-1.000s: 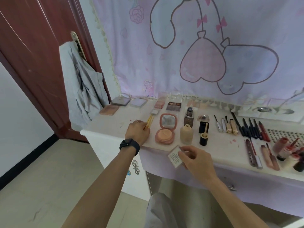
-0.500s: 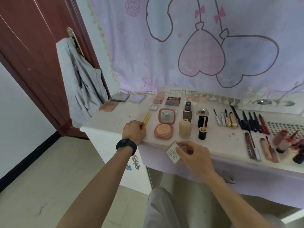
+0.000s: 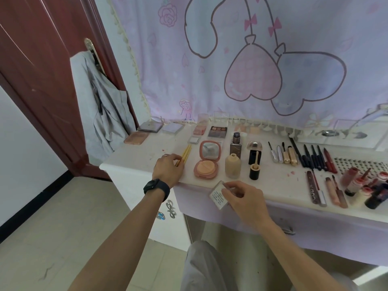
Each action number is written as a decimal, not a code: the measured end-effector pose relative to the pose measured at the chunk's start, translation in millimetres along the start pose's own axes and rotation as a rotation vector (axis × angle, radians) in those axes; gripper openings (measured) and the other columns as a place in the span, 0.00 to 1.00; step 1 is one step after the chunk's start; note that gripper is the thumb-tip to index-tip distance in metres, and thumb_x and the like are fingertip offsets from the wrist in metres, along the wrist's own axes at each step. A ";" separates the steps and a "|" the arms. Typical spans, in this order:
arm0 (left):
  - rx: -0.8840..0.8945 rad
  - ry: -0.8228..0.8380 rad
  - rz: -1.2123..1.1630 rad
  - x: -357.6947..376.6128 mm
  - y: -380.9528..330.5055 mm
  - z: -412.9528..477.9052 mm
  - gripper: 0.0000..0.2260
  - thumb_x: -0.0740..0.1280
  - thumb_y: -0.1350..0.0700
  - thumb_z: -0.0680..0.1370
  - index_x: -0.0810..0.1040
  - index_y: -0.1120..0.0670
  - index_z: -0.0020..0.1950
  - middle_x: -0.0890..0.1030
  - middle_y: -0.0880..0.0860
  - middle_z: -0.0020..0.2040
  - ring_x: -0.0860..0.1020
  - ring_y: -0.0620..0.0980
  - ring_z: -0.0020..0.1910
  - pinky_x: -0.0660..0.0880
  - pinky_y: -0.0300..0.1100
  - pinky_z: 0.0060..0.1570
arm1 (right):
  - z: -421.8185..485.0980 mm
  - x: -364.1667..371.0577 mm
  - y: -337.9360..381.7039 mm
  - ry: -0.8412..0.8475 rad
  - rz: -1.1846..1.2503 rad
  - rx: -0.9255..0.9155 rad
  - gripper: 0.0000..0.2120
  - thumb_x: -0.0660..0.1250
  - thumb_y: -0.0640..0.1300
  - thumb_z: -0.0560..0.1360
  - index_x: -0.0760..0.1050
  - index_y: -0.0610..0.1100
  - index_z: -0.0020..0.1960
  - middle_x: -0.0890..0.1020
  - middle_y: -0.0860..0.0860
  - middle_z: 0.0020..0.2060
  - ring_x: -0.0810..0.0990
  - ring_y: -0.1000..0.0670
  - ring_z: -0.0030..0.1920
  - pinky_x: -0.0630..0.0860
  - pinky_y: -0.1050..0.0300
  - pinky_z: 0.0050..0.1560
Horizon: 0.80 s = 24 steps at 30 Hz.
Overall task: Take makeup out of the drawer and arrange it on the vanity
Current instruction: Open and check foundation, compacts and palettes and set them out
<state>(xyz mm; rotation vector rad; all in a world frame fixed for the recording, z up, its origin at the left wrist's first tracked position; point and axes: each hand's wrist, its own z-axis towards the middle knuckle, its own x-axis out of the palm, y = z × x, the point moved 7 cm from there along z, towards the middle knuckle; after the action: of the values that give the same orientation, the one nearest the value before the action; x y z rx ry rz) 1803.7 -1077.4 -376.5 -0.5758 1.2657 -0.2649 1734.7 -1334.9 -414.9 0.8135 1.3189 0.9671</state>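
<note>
Makeup laid out on a white vanity: the person's left hand, a dark watch on its wrist, rests on the top just left of an open pink compact. Its fingers are curled round the near ends of two yellow pencils, which lie flat and point toward the back. The right hand, in front of the compact at the vanity's near edge, pinches a small square case between thumb and fingertips, tilted so its printed label faces up. Whether the case touches the top cannot be told. Just right of the compact stands a beige foundation bottle. Behind the compact lies an open eyeshadow palette. Farther right of the compact runs a row of dark liner pencils, and well beyond them a cluster of red lip glosses. Well left of the compact a grey garment hangs on a red-brown door. A pink curtain printed with hearts hangs behind the compact
</note>
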 end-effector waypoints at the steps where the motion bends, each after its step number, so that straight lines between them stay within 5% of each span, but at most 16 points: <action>1: -0.003 -0.002 -0.017 -1.6 2.1 -0.9 0.12 0.66 0.50 0.79 0.81 0.49 0.61 0.79 0.54 0.60 0.79 0.55 0.56 0.76 0.46 0.54 | -0.4 -0.5 0.0 0.000 0.005 0.007 0.05 0.71 0.50 0.77 0.80 0.60 0.48 0.85 0.61 0.41 0.83 0.61 0.46 0.82 0.61 0.44; 13: 0.013 -0.229 -0.497 -22.9 6.8 -88.8 0.09 0.67 0.61 0.78 0.83 0.47 0.49 0.83 0.43 0.50 0.80 0.39 0.45 0.75 0.31 0.42 | -27.6 -7.3 -8.5 -0.003 0.409 0.222 0.05 0.72 0.42 0.78 0.81 0.47 0.54 0.88 0.52 0.40 0.84 0.50 0.36 0.81 0.59 0.36; 18: 0.002 0.029 -0.749 9.1 -6.9 -130.5 0.08 0.70 0.59 0.76 0.83 0.49 0.53 0.85 0.45 0.48 0.81 0.44 0.47 0.75 0.36 0.43 | -53.2 2.4 -27.5 0.033 0.680 0.412 0.07 0.69 0.37 0.78 0.80 0.39 0.56 0.87 0.46 0.42 0.85 0.49 0.37 0.81 0.58 0.37; 24: 0.125 0.419 -0.767 47.3 -39.8 -161.1 0.22 0.74 0.47 0.71 0.79 0.43 0.64 0.82 0.41 0.58 0.81 0.43 0.56 0.79 0.41 0.53 | -77.5 12.7 -37.7 0.084 1.002 0.608 0.11 0.68 0.34 0.78 0.75 0.33 0.60 0.85 0.40 0.39 0.84 0.48 0.33 0.82 0.59 0.33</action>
<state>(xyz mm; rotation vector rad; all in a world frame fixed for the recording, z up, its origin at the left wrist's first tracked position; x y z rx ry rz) 1669.8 -1175.7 -423.3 -0.9127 1.3650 -1.1428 1661.6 -1342.1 -461.9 2.0338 1.2766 1.3731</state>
